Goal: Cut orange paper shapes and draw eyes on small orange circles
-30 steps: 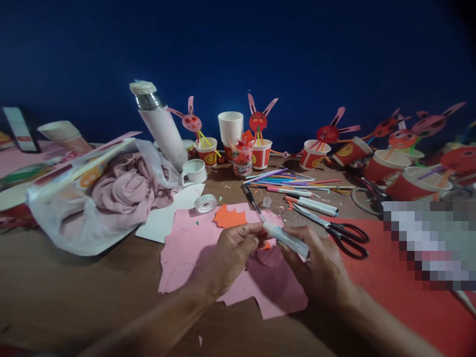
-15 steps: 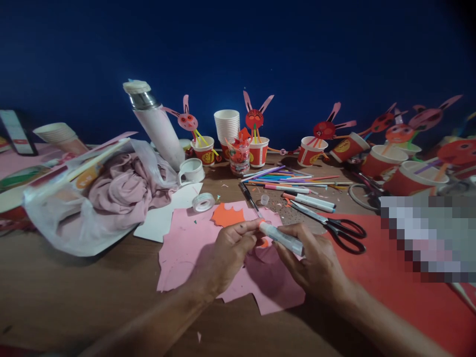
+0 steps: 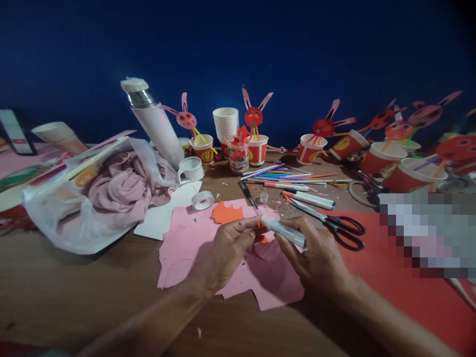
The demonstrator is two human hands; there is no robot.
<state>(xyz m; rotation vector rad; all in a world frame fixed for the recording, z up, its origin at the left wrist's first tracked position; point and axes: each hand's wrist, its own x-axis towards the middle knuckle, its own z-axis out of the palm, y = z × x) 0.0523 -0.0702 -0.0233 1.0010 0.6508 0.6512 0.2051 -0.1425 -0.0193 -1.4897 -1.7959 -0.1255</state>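
Right hand [image 3: 316, 258]: locked on! Fingers curl round the back half of the white tube [image 3: 284, 231], a firm closed hold.
Left hand [image 3: 226, 248]: thumb and forefinger pinch together on the tube's far tip, right across from the right hand's hold.
White tube: bridged between the two hands and lifted clear of the paper, slanting from the right fist up and away to the left pinch.
Orange sliver [image 3: 259, 221]: peeking out right at the pinch. I cannot tell whether the fingers have it caught.
Pink sheet [image 3: 186, 248]: spread directly under both hands, ragged-edged, flat on the wooden table [image 3: 74, 297].
Orange cut-out [image 3: 227, 213]: just beyond the left knuckles, lying on the pink sheet.
Tape roll [image 3: 203, 200]: a little further out, past the cut-out and left of the pinch.
Scissors [image 3: 336, 227]: just right of the right hand, black handles pointing away from the grip, at the far edge of the red sheet [image 3: 372, 287].
Pens and markers [image 3: 297, 186]: scattered beyond the tube's tip, near it but apart.
Stack of white cups [image 3: 225, 124]: well beyond the grip, at the back of the table.
Paper-cup rabbits [image 3: 256, 144]: lined up at the back, either side of that stack.
Flask [image 3: 156, 126]: far out and left of the pinch, leaning.
Plastic bag [image 3: 55, 213]: well off to the left of the left hand, pink cloth [image 3: 122, 188] bundled inside.
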